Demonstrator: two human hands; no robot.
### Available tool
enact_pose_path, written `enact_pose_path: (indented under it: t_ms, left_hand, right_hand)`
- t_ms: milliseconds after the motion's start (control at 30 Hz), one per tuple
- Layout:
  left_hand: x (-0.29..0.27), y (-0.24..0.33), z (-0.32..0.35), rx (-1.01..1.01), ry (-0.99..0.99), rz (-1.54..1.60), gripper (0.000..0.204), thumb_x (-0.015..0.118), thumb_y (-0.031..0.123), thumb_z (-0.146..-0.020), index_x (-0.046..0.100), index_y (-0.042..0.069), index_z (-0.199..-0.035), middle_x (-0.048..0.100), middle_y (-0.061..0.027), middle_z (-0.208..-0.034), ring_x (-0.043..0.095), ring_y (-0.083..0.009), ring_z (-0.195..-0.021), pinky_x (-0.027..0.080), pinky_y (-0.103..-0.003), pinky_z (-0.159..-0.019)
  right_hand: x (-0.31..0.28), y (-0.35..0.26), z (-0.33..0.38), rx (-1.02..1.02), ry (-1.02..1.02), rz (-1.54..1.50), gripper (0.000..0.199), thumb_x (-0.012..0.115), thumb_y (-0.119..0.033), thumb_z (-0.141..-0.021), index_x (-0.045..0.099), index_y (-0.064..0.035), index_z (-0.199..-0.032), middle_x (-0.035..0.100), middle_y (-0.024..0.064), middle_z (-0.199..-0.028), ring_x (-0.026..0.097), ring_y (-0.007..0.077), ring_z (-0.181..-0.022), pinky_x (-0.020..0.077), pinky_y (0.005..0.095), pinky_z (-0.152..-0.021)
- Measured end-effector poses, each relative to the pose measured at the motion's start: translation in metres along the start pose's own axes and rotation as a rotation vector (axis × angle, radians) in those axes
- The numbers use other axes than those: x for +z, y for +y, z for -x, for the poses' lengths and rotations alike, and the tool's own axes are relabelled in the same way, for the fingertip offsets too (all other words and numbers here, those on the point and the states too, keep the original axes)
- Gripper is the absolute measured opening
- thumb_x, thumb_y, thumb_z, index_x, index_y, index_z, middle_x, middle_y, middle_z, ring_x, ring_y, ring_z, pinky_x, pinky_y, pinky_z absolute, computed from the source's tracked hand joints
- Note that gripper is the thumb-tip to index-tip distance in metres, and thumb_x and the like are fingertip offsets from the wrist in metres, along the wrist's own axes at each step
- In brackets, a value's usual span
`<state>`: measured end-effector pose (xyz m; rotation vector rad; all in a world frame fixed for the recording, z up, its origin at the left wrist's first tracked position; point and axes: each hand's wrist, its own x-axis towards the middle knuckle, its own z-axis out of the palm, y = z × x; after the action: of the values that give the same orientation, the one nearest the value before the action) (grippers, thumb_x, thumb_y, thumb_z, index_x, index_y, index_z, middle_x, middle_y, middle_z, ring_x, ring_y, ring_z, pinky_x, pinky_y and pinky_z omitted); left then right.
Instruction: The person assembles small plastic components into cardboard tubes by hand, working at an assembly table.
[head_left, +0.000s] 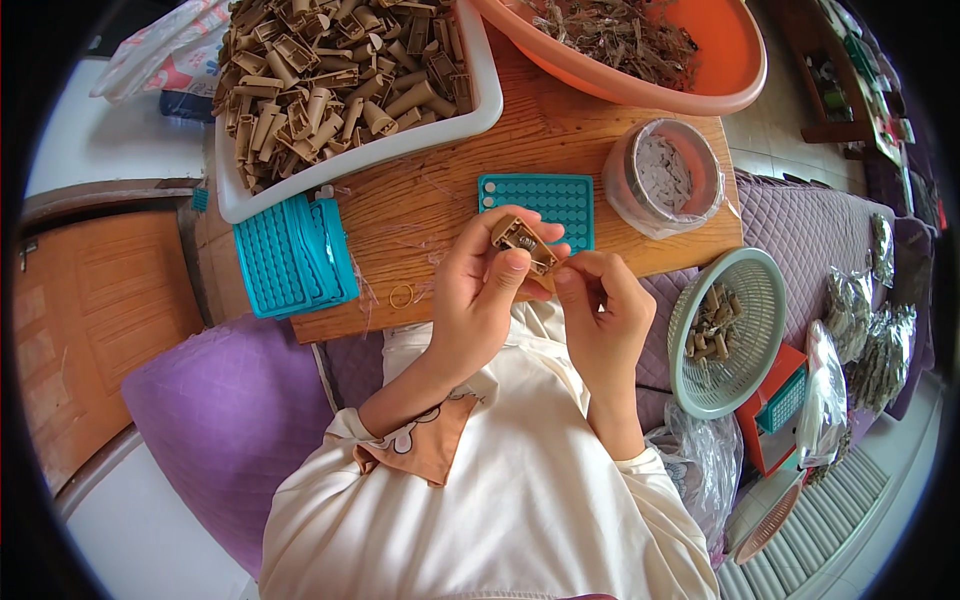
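Above my lap, my left hand (490, 285) is closed around a small tan plastic housing (524, 243). Its open side faces up, and small dark and metallic parts show inside. My right hand (606, 297) is close against its lower right end, thumb and forefinger pinched together. Whatever those fingertips hold is too small to make out. Just beyond my hands a teal tray (545, 190) with rows of round pockets lies on the wooden table (430, 200). One pale round piece sits in its upper left corner, and my left fingers hide part of its near edge.
A white bin (490, 112) heaped with tan housings stands far left, above stacked teal trays (290, 262). An orange basin (735, 95) of clear small parts is far right. Nearer stand a plastic-lined tub (712, 190) and a grey-green colander (768, 300) holding tan pieces.
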<state>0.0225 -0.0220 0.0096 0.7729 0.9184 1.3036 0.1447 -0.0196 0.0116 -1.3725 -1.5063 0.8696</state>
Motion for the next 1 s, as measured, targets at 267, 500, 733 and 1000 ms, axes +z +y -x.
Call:
enact_pose_path:
  t_ms: [267, 500, 733, 1000]
  left_hand:
    - [0.0, -0.002, 0.001, -0.091, 0.061, 0.407, 0.029, 0.045, 0.023, -0.088, 0.043, 0.001, -0.107, 0.054, -0.0124, -0.101, 0.056, -0.0216, -0.092, 0.053, -0.026, -0.068]
    - [-0.013, -0.008, -0.003, -0.382, 0.135, 0.825, 0.03, 0.045, 0.026, -0.088, 0.046, 0.002, -0.107, 0.053, -0.0122, -0.105, 0.055, -0.0236, -0.096, 0.049, -0.034, -0.082]
    - [-0.01, -0.009, 0.002, -0.071, 0.093, 0.317, 0.03, 0.049, 0.019, -0.086, 0.045, -0.001, -0.109, 0.056, -0.012, -0.103, 0.054, -0.0201, -0.097, 0.046, -0.03, -0.083]
    - [-0.026, -0.046, 0.026, -0.083, 0.135, -0.435, 0.024, 0.049, 0.016, -0.087, 0.05, -0.001, -0.104, 0.057, -0.0081, -0.094, 0.054, -0.0108, -0.086, 0.045, -0.023, -0.071]
  right_hand:
    - [0.004, -0.004, 0.001, 0.026, -0.054, -0.071, 0.006, 0.057, 0.001, -0.077, 0.052, 0.0015, -0.077, 0.054, 0.0009, -0.062, 0.044, 0.0034, -0.052, 0.0347, 0.0167, -0.046]
    - [0.001, 0.012, -0.006, 0.334, -0.332, -0.378, 0.013, 0.051, 0.006, -0.077, 0.049, 0.0027, -0.09, 0.056, 0.0107, -0.085, 0.058, 0.0141, -0.074, 0.0468, 0.0229, -0.061]
    - [0.015, 0.013, -0.009, 0.301, -0.19, -0.868, 0.029, 0.048, 0.01, -0.071, 0.045, 0.0047, -0.099, 0.05, 0.0105, -0.102, 0.055, 0.0162, -0.09, 0.0456, 0.0265, -0.079]
    - [0.027, 0.04, -0.005, 0.287, -0.404, -0.24, 0.028, 0.065, -0.005, -0.069, 0.05, 0.001, -0.092, 0.06, 0.0098, -0.072, 0.059, 0.0127, -0.068, 0.0485, 0.0255, -0.063]
